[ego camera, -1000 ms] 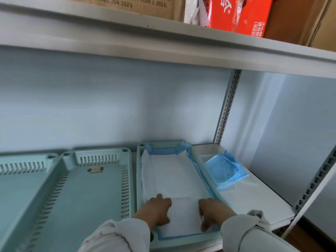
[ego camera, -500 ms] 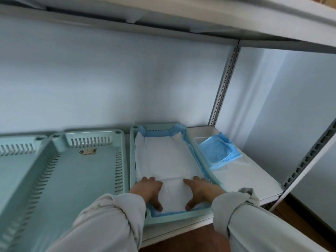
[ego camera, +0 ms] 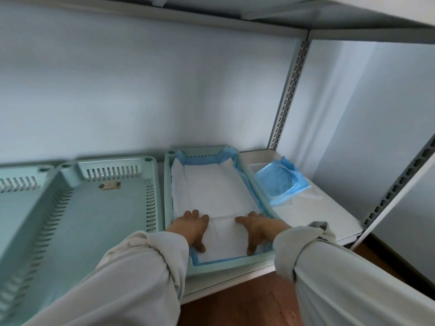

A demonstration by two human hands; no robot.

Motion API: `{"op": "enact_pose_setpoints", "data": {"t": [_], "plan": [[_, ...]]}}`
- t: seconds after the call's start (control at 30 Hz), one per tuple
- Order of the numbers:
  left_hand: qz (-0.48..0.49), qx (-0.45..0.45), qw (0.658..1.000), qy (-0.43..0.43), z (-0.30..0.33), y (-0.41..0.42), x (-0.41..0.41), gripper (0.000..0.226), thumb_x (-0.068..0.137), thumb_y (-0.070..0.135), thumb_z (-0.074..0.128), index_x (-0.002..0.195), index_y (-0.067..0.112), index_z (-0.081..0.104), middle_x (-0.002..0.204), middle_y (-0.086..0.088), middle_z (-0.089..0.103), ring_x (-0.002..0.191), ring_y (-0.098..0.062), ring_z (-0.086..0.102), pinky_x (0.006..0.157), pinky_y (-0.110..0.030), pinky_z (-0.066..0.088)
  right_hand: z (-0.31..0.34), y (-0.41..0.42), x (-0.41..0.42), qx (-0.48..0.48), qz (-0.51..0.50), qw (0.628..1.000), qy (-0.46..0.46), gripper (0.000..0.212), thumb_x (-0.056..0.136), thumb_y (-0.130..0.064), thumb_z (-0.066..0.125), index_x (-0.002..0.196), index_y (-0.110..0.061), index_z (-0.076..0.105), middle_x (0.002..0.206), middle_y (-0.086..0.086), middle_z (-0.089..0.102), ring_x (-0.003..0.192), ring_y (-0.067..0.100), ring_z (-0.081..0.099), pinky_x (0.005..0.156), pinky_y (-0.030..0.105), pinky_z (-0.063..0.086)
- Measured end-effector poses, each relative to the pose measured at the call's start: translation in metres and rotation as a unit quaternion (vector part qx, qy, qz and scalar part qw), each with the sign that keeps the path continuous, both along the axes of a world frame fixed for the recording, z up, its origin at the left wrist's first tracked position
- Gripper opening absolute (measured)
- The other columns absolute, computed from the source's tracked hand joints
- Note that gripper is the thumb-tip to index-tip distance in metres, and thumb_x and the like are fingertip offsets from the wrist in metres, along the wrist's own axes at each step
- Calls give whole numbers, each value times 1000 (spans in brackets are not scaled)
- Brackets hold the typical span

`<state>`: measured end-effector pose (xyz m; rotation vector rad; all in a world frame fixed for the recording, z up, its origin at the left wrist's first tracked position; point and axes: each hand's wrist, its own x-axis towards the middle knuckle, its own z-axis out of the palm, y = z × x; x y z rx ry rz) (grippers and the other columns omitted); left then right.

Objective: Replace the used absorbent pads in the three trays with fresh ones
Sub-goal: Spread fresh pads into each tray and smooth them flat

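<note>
Both hands have slid nearer the front edge; my left hand [ego camera: 191,225] and right hand [ego camera: 258,228] press flat, apart, on the pad [ego camera: 211,196] in the right tray [ego camera: 167,184]. I should smooth outward into corners.

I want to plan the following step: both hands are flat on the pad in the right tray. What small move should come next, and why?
Probably lift the right hand off the pad and reach to the folded blue pads beside the right tray. This pad already lies flat, and the middle tray shows a bare bottom.
</note>
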<state>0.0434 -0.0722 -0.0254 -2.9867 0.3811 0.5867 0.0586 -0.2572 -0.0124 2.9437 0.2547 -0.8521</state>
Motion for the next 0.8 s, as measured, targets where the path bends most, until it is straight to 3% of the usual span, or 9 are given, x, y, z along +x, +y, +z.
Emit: {"op": "enact_pose_setpoints", "data": {"t": [0.07,0.17,0.23,0.3,0.47,0.63,0.8], "plan": [[-1,-2,1000,11,10,-6,9,74,81,38,70,141,15,33,141,-12,38,128,-30,40,106,-43,40,8,-5,8,32,-13,999,-28,78,79,-21,75,145,-25,33,148,6,34,136,27,35,113,40,32],[8,-45,999,-3,33,-24,25,63,90,38,59,143,16,34,143,-11,38,130,-30,41,107,-41,39,31,-15,18,107,-58,970,-212,43,91,-21,55,133,-24,49,137,2,48,128,23,45,105,35,38],[-5,-65,997,-45,49,-39,37,57,92,35,55,143,17,35,142,-11,40,129,-30,43,105,-41,40,43,-25,29,106,-78,939,-318,40,91,-18,48,131,-20,52,136,5,48,128,25,42,101,37,40],[-14,-85,992,-91,63,-52,48,52,93,31,54,141,19,38,141,-9,42,127,-29,45,103,-41,42,51,-36,43,83,-97,925,-359,41,89,-15,47,130,-15,51,139,8,42,132,27,36,100,39,40],[-26,-119,980,-156,86,-73,66,47,95,27,50,140,21,39,141,-10,42,125,-29,46,98,-41,45,62,-75,63,20,-144,937,-316,37,88,-16,49,124,-12,53,143,11,35,136,29,27,106,42,34],[-17,-136,981,-140,77,-74,68,49,95,29,50,142,22,37,143,-10,40,126,-29,45,101,-40,44,49,-91,65,18,-192,955,-224,31,88,-19,49,117,-12,54,133,11,45,124,31,43,107,45,35],[-5,-133,984,-121,68,-67,67,51,95,31,51,143,23,36,145,-9,38,128,-28,43,105,-40,42,50,-85,67,47,-142,933,-326,32,90,-16,45,118,-4,55,129,12,50,123,29,48,111,43,23]]}}
